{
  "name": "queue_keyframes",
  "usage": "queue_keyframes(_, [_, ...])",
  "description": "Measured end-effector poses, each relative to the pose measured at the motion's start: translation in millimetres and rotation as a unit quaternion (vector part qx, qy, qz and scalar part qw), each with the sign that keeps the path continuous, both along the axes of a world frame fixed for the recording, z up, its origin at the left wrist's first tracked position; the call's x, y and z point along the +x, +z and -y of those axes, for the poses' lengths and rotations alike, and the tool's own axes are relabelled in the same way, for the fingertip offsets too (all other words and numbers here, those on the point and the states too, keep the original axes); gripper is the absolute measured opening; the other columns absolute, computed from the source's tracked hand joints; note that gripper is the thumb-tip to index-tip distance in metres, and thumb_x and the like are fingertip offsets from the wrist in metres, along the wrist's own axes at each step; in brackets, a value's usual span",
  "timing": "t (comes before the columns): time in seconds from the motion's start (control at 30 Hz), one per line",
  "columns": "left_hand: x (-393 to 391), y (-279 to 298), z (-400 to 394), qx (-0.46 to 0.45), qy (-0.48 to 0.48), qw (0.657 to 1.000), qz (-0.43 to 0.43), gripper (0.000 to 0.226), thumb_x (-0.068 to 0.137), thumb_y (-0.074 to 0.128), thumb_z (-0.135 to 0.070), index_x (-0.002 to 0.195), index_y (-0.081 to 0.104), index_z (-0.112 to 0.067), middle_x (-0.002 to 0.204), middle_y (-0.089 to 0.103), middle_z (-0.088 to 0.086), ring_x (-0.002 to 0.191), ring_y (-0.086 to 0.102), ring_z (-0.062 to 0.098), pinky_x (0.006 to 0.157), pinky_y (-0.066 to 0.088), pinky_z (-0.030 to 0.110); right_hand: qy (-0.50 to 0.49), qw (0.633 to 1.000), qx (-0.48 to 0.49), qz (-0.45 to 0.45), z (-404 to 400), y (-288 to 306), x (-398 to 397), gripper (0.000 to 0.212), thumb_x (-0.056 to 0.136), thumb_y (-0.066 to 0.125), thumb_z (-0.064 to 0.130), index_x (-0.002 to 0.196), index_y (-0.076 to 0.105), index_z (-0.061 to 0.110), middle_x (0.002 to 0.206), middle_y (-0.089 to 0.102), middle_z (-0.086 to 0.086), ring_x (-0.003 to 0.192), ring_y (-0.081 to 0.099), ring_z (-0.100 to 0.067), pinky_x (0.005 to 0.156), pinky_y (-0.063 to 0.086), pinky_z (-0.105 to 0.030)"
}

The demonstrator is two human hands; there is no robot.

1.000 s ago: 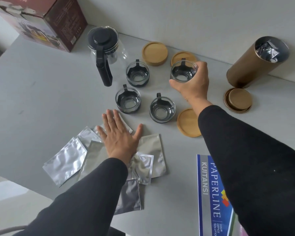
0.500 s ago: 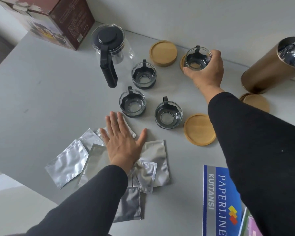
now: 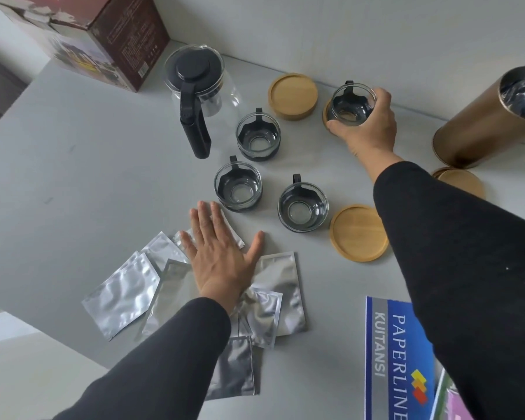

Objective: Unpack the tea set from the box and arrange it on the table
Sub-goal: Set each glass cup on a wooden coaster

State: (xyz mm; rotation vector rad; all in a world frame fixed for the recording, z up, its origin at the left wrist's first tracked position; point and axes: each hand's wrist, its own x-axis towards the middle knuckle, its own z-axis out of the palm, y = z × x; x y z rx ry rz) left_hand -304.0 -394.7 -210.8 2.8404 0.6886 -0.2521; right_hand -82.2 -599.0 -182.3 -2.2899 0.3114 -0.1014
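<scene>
Grey surface (image 3: 73, 177) below: my right hand (image 3: 367, 128) grips a glass cup (image 3: 350, 103) over a wooden coaster (image 3: 326, 116) upper right; left hand (image 3: 222, 262) lies flat, fingers spread, on foil packets (image 3: 125, 295).

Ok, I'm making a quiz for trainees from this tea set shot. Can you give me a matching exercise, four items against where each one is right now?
Items:
1. Glass teapot
2. Cup in the right hand
3. Left hand
4. Gold tube

Places or states:
A. Flat on the silver foil packets
B. Far right, open top, foil inside
C. Beside the maroon box, black lid on
D. Over a wooden coaster near the wall

Pairs: 1-C, 2-D, 3-A, 4-B
</scene>
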Motion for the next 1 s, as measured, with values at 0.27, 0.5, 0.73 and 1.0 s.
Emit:
queue_keyframes(0.27, [-2,-1,-1,0.000,-0.008,1.000,0.005,0.099,0.081,0.021,-0.077,0.152,-0.008,-0.013,0.160,-0.012,0.004,0.146,-0.017,0.019,0.118,-0.007,0.048,-0.051,0.998,0.000,0.024,12,10,-57,0.085,0.075,0.066,0.036,0.146,0.023,0.016,0.143,0.039,-0.007,0.133,0.033,-0.023,0.109,0.031,-0.042])
queue_keyframes(0.5, [-4,0,-2,-0.014,-0.017,1.000,0.006,0.099,0.082,0.019,-0.077,0.152,-0.006,-0.012,0.160,-0.010,0.006,0.146,-0.015,0.021,0.118,-0.006,0.050,0.039,0.996,-0.069,-0.050,19,8,-150,0.080,0.072,0.069,0.038,0.141,0.034,0.019,0.136,0.043,-0.004,0.130,0.034,-0.023,0.107,0.031,-0.039])
queue_keyframes(0.73, [-4,-2,-1,-0.022,-0.021,0.999,0.012,0.100,0.081,0.019,-0.077,0.152,-0.004,-0.011,0.160,-0.010,0.006,0.147,-0.014,0.021,0.118,-0.004,0.050,0.096,0.979,-0.156,-0.085,26,6,-193,0.087,0.069,0.076,0.046,0.141,0.034,0.019,0.139,0.040,-0.005,0.130,0.032,-0.024,0.105,0.032,-0.038])
queue_keyframes(1.0, [-3,-4,0,-0.016,-0.020,0.999,0.019,0.099,0.082,0.021,-0.076,0.152,-0.004,-0.011,0.160,-0.009,0.006,0.147,-0.014,0.021,0.118,-0.006,0.049,0.051,0.987,-0.129,-0.077,24,19,-137,0.090,0.064,0.080,0.041,0.137,0.036,0.013,0.132,0.046,-0.012,0.123,0.037,-0.029,0.102,0.036,-0.035])
